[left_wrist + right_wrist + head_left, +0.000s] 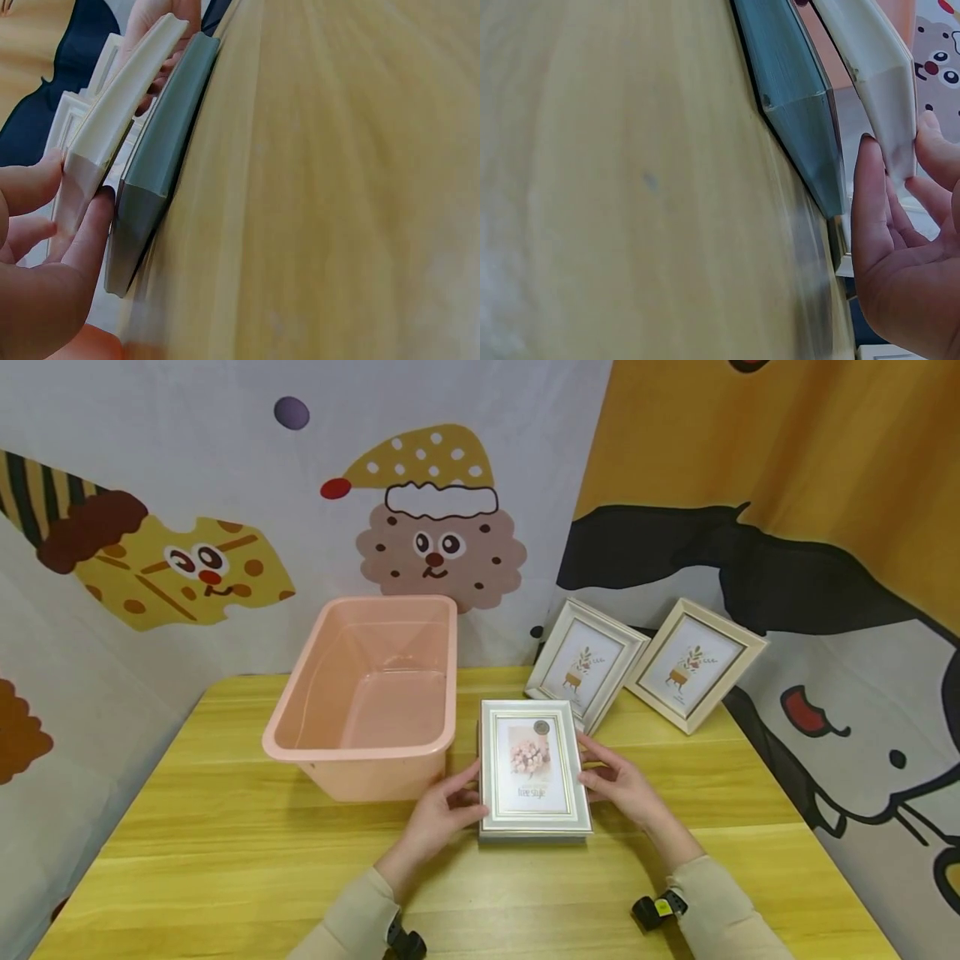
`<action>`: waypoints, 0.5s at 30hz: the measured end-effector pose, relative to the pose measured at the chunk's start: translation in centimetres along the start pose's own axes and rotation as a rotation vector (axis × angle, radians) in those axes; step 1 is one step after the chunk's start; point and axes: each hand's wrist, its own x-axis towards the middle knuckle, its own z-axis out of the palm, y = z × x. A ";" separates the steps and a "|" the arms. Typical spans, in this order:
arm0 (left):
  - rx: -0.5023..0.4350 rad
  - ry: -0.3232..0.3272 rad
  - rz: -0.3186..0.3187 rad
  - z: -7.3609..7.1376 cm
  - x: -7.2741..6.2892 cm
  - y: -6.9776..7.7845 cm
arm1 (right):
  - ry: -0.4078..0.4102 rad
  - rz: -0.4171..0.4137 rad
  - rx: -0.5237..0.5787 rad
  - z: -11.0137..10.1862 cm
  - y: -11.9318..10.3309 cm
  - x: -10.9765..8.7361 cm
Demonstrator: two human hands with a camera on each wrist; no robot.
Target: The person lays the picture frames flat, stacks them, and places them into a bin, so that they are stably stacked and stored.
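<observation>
Both hands hold a white picture frame (534,768) with a flower print, one at each side edge. My left hand (442,814) pinches its left side between thumb and fingers, and my right hand (618,785) grips the right side. Directly beneath lies a blue-green picture frame (166,142), flat on the table; a gap shows between the two in both wrist views. In the right wrist view the white frame's corner sits between the thumb and fingers, above the blue-green frame (795,112).
A pink plastic basin (360,752) stands left of the hands. Behind the right hand, a silvery-white picture frame (588,664) and a cream picture frame (696,665) stand propped up near the patterned wall cloth (247,568). All rest on a yellow wood-grain table (225,860).
</observation>
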 end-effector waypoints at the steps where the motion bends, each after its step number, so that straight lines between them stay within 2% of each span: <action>1: 0.009 -0.008 -0.003 -0.1 0.0 0.0 | 0.004 0.008 -0.007 0.0 0.0 0.0; 8: 0.035 -0.036 -0.012 -0.2 -0.1 0.3 | 0.003 0.065 -0.028 0.0 0.2 0.1; 15: 0.104 -0.044 -0.001 -0.3 0.0 0.6 | -0.010 0.090 -0.050 0.0 0.4 0.3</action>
